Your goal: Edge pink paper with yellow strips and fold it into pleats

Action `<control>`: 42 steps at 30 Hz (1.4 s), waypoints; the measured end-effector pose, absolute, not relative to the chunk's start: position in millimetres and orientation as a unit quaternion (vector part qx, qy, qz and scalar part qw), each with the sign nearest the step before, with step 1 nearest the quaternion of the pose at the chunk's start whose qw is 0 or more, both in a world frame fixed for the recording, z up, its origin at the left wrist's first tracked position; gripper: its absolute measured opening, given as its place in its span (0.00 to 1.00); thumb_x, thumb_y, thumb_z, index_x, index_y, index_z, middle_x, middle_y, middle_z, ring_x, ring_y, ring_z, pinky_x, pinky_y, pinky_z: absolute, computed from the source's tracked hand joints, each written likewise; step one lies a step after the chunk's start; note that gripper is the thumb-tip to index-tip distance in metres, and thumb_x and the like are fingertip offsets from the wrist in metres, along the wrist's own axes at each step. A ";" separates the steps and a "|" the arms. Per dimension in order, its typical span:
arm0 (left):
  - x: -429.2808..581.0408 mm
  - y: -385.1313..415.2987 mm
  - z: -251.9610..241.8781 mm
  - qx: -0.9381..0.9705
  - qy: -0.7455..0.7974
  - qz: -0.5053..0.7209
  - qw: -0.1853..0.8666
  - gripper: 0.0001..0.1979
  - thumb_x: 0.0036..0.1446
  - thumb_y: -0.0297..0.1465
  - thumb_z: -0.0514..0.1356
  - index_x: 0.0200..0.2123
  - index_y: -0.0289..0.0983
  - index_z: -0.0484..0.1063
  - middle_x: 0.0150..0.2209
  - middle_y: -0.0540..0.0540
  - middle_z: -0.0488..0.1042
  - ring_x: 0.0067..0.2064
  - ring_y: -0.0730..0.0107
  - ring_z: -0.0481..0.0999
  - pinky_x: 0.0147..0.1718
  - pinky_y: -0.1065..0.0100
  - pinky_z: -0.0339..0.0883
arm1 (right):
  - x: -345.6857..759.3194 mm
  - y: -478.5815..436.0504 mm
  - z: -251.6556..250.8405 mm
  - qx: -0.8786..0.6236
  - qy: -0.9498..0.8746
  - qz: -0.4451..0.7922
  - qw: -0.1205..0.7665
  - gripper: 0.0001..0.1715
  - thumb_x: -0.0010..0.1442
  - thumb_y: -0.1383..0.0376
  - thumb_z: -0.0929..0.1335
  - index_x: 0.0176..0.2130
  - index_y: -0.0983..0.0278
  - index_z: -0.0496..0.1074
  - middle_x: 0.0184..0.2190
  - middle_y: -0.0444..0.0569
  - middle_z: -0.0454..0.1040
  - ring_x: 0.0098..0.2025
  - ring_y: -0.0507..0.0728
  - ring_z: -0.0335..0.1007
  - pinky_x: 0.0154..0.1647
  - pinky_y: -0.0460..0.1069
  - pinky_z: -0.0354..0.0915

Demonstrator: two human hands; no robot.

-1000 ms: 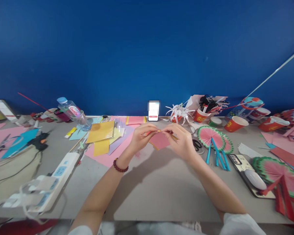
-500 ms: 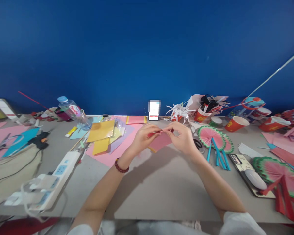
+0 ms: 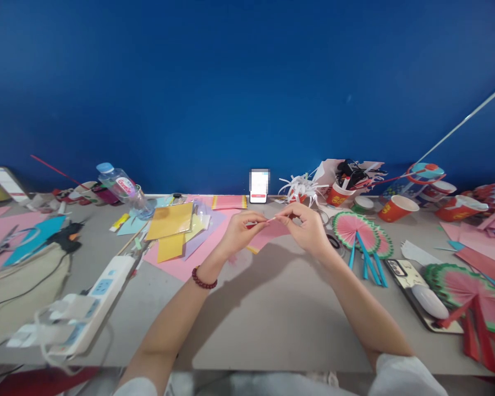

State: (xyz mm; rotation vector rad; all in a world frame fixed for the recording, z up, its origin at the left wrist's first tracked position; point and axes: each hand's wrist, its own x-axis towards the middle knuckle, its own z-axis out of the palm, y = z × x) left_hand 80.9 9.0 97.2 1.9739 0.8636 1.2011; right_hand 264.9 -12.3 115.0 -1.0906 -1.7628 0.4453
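Observation:
A sheet of pink paper (image 3: 267, 235) with a yellow strip along one edge hangs between my hands, above the grey table. My left hand (image 3: 242, 231) pinches its upper edge between thumb and fingers; a beaded bracelet (image 3: 204, 278) circles that wrist. On the other side, my right hand (image 3: 306, 228) pinches the same edge, its fingertips close to the left ones. A narrow strip along that edge looks turned over, though the fingers partly cover it. Behind the hands lies another pink sheet (image 3: 230, 202) with yellow ends.
Yellow paper packs (image 3: 171, 220) lie on pink sheets at left, near a bottle (image 3: 126, 190) and a power strip (image 3: 103, 297). A phone (image 3: 259, 187) stands against the blue wall. Watermelon-patterned paper fans (image 3: 357, 234), a paper cup (image 3: 399, 209) and a mouse (image 3: 430, 301) are at right.
My hands have shifted slightly, with the fingertips moving a little along the pink paper's upper edge. Both keep their pinch; the things around them stay put.

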 end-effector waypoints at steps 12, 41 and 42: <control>85.4 4.1 92.8 0.778 0.372 0.429 0.270 0.12 0.59 0.35 0.58 0.26 0.37 0.74 0.26 0.47 0.73 0.30 0.71 0.70 0.26 0.72 0.61 | 268.2 -8.2 114.9 -0.432 -0.765 0.210 0.429 0.09 0.57 0.62 0.68 0.40 0.62 0.73 0.40 0.50 0.75 0.42 0.57 0.71 0.43 0.51 0.65; 80.7 8.5 88.2 0.788 0.392 0.397 0.260 0.09 0.58 0.32 0.57 0.28 0.38 0.75 0.29 0.48 0.75 0.31 0.70 0.72 0.28 0.72 0.63 | 283.0 1.9 107.3 -0.507 -0.738 0.199 0.399 0.11 0.55 0.58 0.69 0.28 0.61 0.79 0.28 0.46 0.78 0.31 0.56 0.71 0.30 0.48 0.64; 81.9 8.3 87.4 0.789 0.394 0.398 0.253 0.09 0.58 0.31 0.57 0.28 0.38 0.75 0.28 0.48 0.75 0.31 0.71 0.72 0.28 0.72 0.63 | 284.3 2.4 106.6 -0.506 -0.742 0.198 0.393 0.11 0.55 0.58 0.69 0.28 0.61 0.79 0.28 0.46 0.78 0.31 0.56 0.72 0.30 0.48 0.64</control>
